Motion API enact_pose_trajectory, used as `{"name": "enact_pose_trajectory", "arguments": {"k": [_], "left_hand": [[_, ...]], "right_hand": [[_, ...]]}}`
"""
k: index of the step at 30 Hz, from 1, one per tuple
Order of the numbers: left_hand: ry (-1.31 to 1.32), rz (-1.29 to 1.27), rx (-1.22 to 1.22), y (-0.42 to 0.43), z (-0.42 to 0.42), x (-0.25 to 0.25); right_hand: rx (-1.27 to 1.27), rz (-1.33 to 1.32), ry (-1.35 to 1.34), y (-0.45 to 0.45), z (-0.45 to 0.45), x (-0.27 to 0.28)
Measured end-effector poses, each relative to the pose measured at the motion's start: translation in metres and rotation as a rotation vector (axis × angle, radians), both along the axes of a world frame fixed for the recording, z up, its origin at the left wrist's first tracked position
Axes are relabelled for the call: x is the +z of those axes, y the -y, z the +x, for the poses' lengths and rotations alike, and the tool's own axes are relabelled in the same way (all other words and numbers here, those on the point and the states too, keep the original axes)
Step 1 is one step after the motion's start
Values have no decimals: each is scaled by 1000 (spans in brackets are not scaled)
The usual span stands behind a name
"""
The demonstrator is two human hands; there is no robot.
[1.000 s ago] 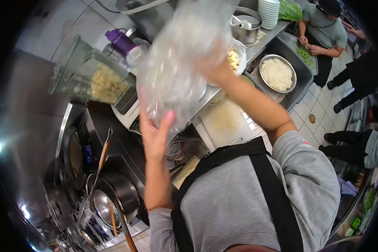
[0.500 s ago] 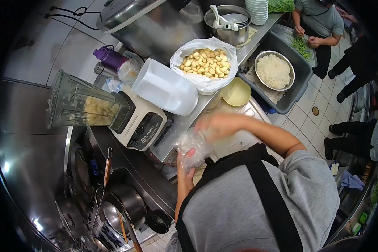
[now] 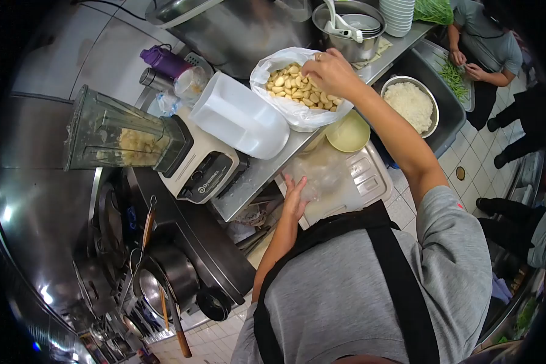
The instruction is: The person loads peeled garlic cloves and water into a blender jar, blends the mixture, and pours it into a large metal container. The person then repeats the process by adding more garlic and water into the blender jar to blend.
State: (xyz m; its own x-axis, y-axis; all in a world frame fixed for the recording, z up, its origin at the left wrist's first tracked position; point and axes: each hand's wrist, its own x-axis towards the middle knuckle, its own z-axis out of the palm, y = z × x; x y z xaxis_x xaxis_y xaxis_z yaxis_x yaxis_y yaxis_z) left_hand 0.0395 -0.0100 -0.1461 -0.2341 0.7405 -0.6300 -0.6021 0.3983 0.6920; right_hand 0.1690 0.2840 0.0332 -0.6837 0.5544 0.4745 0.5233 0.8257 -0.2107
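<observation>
Peeled garlic cloves point(image 3: 291, 85) fill an open white plastic bag point(image 3: 303, 121) on the steel counter. My right hand point(image 3: 332, 74) is over the bag's right side, fingers curled down at the cloves and rim; what lies between the fingertips is hidden. Lower down, my left hand point(image 3: 294, 198) holds the edge of a clear plastic bag point(image 3: 324, 170), which spreads thin and see-through above a pale tray point(image 3: 370, 176). A yellowish bowl point(image 3: 349, 132) sits at the tray's far end, below the white bag.
A blender point(image 3: 191, 164) with pale chunks and a translucent scoop-like container point(image 3: 239, 115) stand left. A metal bowl of white rice point(image 3: 409, 106) rests in a grey tub point(image 3: 449, 115). A co-worker point(image 3: 485, 42) handles green stalks at upper right. Pans point(image 3: 170, 273) hang lower left.
My right hand has moved up from near the clear bag to the garlic. The clear bag, bunched in my left hand before, now lies spread out to the right. The view has shifted slightly.
</observation>
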Motion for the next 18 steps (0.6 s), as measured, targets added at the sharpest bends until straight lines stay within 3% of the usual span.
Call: {"name": "enact_pose_trajectory", "arguments": {"k": [2, 5, 10, 14, 17, 18], "left_hand": [[-56, -38, -48, -3, 3, 7], [-274, -158, -199, -4, 12, 33], [-761, -252, -325, 15, 4, 20], [-430, -129, -74, 41, 0, 25], [-508, -169, 20, 59, -3, 2], [-614, -338, -42, 60, -3, -7]], "right_hand": [[53, -165, 80, 33, 1, 19], [71, -197, 114, 64, 4, 14], [24, 42, -160, 60, 29, 14], [211, 114, -574, 91, 65, 57], [321, 83, -863, 105, 79, 61], [275, -18, -909, 104, 76, 57]]}}
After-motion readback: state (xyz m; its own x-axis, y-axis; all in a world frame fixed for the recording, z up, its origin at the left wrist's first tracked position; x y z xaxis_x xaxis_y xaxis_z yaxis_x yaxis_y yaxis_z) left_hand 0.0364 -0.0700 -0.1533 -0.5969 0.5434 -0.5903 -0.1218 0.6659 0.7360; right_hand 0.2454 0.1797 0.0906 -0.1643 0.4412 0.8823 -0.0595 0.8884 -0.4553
